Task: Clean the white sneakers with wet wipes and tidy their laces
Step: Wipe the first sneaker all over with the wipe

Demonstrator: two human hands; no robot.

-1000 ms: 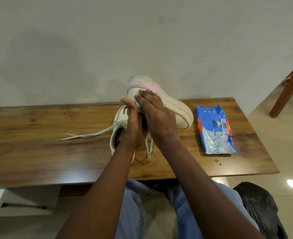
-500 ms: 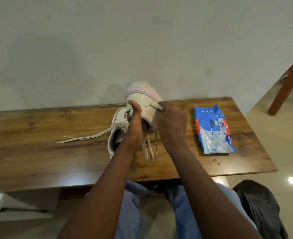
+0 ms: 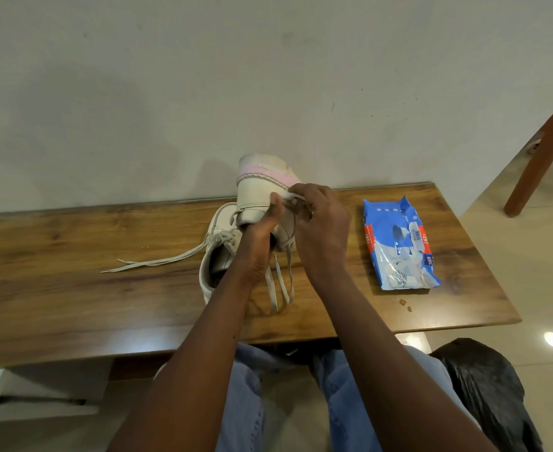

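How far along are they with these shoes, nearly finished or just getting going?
Partway, I'd guess. Done: a wipe is out of the blue pack; no shoe is plainly finished. In hand: the left hand holds one sneaker up while the right hand presses the wipe to its side. Left: the other sneaker lies on the table, and both sets of laces hang loose.

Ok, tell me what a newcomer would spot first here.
The white sneaker with a pink sole, held up at the centre by the left hand while the right hand pinches a wet wipe at its edge. Next, the blue wet-wipes pack lying on the wooden table to the right. The second sneaker lies left of centre, its laces trailing left.
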